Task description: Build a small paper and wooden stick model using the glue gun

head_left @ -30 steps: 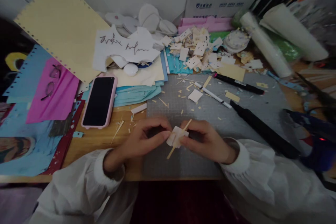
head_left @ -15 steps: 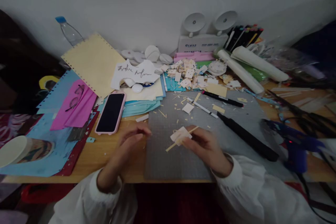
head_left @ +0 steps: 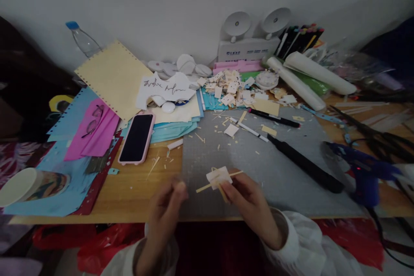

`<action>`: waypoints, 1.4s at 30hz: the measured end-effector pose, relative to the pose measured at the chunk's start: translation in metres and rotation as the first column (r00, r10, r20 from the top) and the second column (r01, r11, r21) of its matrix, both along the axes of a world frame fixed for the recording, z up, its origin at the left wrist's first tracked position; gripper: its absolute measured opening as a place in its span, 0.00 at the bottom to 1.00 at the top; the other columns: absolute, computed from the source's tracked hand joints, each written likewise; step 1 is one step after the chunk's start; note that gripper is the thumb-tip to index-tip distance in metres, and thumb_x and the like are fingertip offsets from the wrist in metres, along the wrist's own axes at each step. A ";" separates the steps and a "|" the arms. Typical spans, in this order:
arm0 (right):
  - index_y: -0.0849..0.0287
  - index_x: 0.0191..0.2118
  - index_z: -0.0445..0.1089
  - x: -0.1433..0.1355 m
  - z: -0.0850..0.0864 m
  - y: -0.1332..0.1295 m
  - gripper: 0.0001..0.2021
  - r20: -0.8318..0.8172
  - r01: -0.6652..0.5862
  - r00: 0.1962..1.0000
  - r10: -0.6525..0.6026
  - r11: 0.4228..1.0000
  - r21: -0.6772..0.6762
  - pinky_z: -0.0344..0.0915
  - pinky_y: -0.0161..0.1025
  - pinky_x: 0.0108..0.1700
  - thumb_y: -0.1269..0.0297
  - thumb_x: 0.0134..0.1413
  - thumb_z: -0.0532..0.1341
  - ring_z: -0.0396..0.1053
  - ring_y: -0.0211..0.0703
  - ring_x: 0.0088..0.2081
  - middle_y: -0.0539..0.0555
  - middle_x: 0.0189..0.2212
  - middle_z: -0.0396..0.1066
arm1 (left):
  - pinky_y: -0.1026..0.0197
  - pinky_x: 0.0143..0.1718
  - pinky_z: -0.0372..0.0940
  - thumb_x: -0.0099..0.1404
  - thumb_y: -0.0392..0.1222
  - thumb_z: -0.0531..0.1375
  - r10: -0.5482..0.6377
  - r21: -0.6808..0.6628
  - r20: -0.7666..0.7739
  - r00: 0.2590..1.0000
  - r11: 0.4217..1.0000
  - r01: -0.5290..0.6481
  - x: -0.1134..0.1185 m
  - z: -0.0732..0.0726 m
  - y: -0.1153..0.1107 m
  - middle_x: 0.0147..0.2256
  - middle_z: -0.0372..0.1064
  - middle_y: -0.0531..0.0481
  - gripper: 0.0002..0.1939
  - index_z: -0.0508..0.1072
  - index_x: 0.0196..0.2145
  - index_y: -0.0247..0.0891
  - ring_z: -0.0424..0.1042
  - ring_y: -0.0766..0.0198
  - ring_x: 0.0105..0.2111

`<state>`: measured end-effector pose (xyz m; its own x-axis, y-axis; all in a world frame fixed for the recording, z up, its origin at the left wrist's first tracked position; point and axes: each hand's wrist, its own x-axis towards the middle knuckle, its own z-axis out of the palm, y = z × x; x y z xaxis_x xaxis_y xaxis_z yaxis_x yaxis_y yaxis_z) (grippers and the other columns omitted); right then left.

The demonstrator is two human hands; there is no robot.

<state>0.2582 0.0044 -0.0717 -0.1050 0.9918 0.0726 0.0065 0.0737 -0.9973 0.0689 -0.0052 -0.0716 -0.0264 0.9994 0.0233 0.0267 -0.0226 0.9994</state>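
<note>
My right hand (head_left: 250, 205) pinches a small white paper piece (head_left: 219, 176) with thin cream paper strips across it. One strip sticks out past both sides, another points down by the thumb, and a small loop rises at the top edge. Just left of it, over the cutting mat's left edge, my left hand (head_left: 166, 207) has its thumb and fingers drawn together; what they hold, if anything, is too blurred to make out. Below both hands lies the grey cutting mat (head_left: 207, 151), where a white paper square (head_left: 231, 130) rests among cut scraps.
A black-handled tool (head_left: 307, 164) and a blue glue gun (head_left: 365, 172) lie on the right. To the left are a phone (head_left: 136, 139) and a paper cup (head_left: 35, 185). A heap of small cut pieces (head_left: 231, 88) sits at the back, near a white pen (head_left: 249, 129).
Both hands have come lower, toward the table's front edge. My left hand's fingers, spread before, are drawn together. Thin cream scraps now show on the wood left of the mat.
</note>
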 end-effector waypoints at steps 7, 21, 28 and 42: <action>0.53 0.36 0.68 -0.001 0.003 0.001 0.07 0.104 -0.097 0.991 0.089 0.992 0.080 0.65 0.36 0.23 0.58 0.61 0.56 0.64 0.40 0.23 0.50 0.23 0.66 | 0.61 0.36 0.67 0.64 0.48 0.61 -0.123 -0.017 -0.111 0.986 0.992 0.122 0.029 0.000 0.004 0.31 0.71 0.49 0.09 0.72 0.33 0.40 0.70 0.61 0.33; 0.55 0.44 0.69 0.106 0.038 0.070 0.08 0.697 -0.118 0.648 -0.306 0.864 0.490 0.65 0.45 0.45 0.65 0.61 0.54 0.69 0.48 0.43 0.56 0.39 0.72 | 0.67 0.35 0.69 0.58 0.46 0.65 0.078 -0.115 -0.003 0.997 0.990 -0.078 -0.004 -0.001 0.019 0.31 0.75 0.50 0.10 0.76 0.32 0.37 0.73 0.65 0.32; 0.56 0.51 0.68 0.097 0.013 0.136 0.18 0.936 -0.622 0.352 -0.009 0.745 0.241 0.57 0.56 0.57 0.70 0.54 0.57 0.63 0.54 0.56 0.58 0.53 0.68 | 0.69 0.32 0.68 0.57 0.43 0.65 0.034 -0.101 -0.063 0.997 0.994 -0.040 -0.005 0.011 0.013 0.29 0.73 0.52 0.07 0.75 0.29 0.37 0.72 0.66 0.31; 0.56 0.47 0.70 0.100 -0.008 0.147 0.10 0.900 -0.594 0.434 0.041 0.764 0.252 0.58 0.53 0.55 0.64 0.63 0.54 0.64 0.50 0.54 0.56 0.50 0.71 | 0.67 0.32 0.62 0.59 0.46 0.63 -0.140 -0.218 0.005 0.990 0.966 0.137 0.024 0.007 0.032 0.29 0.66 0.53 0.10 0.71 0.28 0.37 0.65 0.67 0.30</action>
<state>0.3582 0.1519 -0.0794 -0.6843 0.7064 0.1812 0.6340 0.6990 -0.3307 0.0929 0.0263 -0.0648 0.1117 0.9743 -0.1955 0.0491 0.1911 0.9804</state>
